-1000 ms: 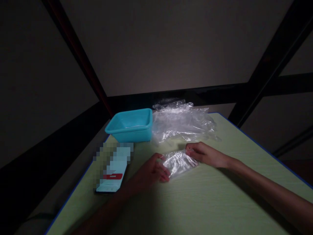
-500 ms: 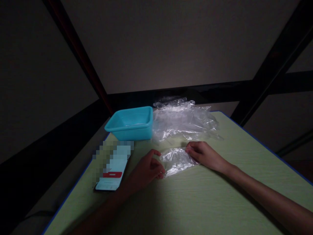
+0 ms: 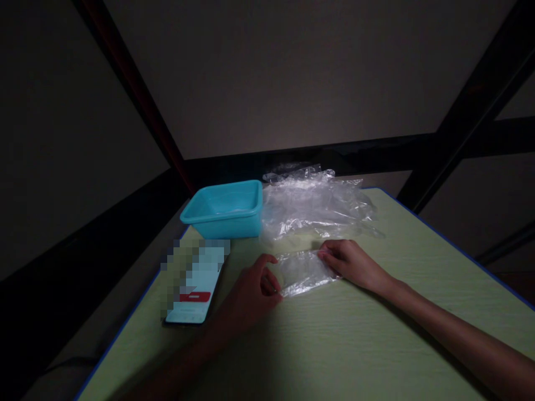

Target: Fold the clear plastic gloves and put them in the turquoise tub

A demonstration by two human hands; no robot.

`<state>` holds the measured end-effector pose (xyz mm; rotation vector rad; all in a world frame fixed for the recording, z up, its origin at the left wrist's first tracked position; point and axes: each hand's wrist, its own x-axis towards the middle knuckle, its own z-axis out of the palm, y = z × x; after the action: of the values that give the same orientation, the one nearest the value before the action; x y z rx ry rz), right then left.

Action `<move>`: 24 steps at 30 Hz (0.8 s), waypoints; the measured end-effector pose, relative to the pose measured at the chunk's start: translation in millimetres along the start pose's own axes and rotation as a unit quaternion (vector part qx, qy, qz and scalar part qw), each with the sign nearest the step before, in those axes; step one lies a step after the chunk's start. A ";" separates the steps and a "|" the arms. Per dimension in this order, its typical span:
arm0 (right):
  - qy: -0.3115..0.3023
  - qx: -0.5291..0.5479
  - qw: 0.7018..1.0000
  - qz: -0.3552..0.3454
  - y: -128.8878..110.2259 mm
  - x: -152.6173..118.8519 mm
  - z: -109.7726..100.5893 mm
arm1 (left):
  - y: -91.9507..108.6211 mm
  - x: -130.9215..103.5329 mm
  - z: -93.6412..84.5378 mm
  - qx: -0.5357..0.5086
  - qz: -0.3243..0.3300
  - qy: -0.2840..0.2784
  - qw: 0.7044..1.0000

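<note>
A small clear plastic bag (image 3: 303,272) lies fairly flat on the pale green table (image 3: 334,345), between my two hands. My left hand (image 3: 257,287) is at the bag's left end, its thumb and fingers curled and pinching the lower left corner. At the right end, my right hand (image 3: 345,262) grips the bag's edge between thumb and fingers. Beyond them lies a loose heap of crumpled clear plastic bags (image 3: 315,206).
Left of the heap stands a turquoise plastic basin (image 3: 228,225) at the table's back left. A phone (image 3: 196,284) with a lit screen lies near the left edge, beside my left forearm. Behind the table rises a wall (image 3: 292,83).
The bag between my hands looks flatter and smoother. My left hand has shifted its fingers at the bag's left end. My right hand has kept its grip.
</note>
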<state>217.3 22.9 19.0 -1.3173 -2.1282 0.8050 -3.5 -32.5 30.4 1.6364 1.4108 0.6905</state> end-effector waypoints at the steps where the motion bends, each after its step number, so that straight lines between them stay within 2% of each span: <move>1: -0.001 0.001 1.000 0.001 0.5 0.0 0.3 | 0.5 -0.1 -0.5 0.008 -0.001 0.000 1.000; 15: -0.007 0.000 1.000 0.002 2.5 0.4 0.4 | -1.0 -0.1 -7.4 0.071 -0.008 -0.022 0.997; 24: 0.023 -0.057 0.998 0.021 -0.1 -1.2 0.6 | 1.8 1.4 -4.4 0.118 -0.031 -0.019 0.992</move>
<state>217.3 21.6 18.5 -1.4293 -2.1442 0.6715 -6.0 -30.1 33.9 1.7680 1.5549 0.4689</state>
